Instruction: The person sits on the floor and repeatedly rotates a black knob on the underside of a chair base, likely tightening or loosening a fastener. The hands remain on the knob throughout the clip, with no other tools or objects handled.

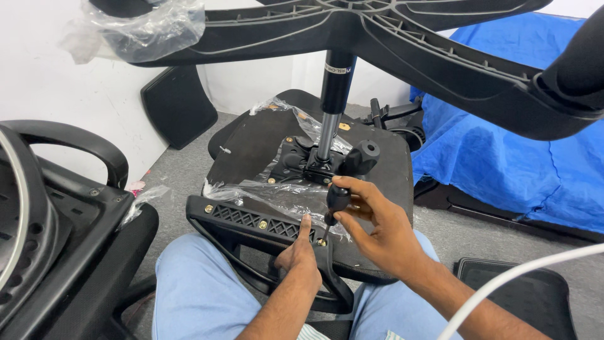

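Head view looks down on an upturned office chair seat (pixel 377 164) resting across my knees, its five-star base (pixel 390 31) and gas column (pixel 333 94) standing up above it. My right hand (pixel 377 226) is closed around a short black-handled screwdriver (pixel 338 200), its tip down at a brass bolt (pixel 321 242) in the armrest bracket (pixel 258 221). My left hand (pixel 301 255) holds nothing; its fingers are loosely curled, with the forefinger pressed on the bracket just beside that bolt. To drive it well, I judge I should keep the tool square to the bolt head, hold the bracket flat against the seat, and keep the loose plastic wrap (pixel 283 192) out from under the bracket.
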